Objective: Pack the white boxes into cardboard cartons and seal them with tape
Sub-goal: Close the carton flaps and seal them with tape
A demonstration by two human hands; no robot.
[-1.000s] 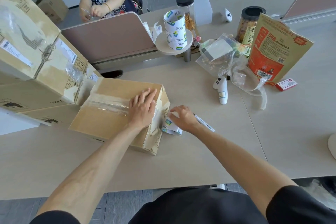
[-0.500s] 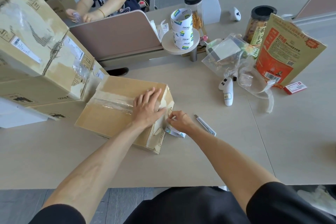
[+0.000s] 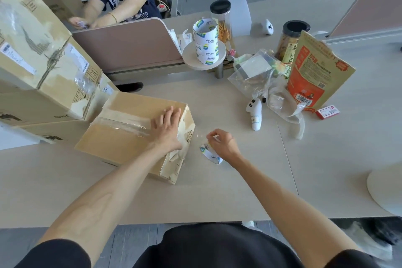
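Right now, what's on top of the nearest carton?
The left hand lies flat on the carton, over a strip of clear tape along the seam. Closed flaps hide its contents.

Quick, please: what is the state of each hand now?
Left hand: open, pressing flat on the carton.
Right hand: closed, holding the tape roll.

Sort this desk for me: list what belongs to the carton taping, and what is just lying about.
Job: carton under the left hand; tape roll in the right hand; stack of spare tape rolls; taped cartons at left.
Lying about: white controller; orange pouch; dark-lidded jar; plastic bag; red box.
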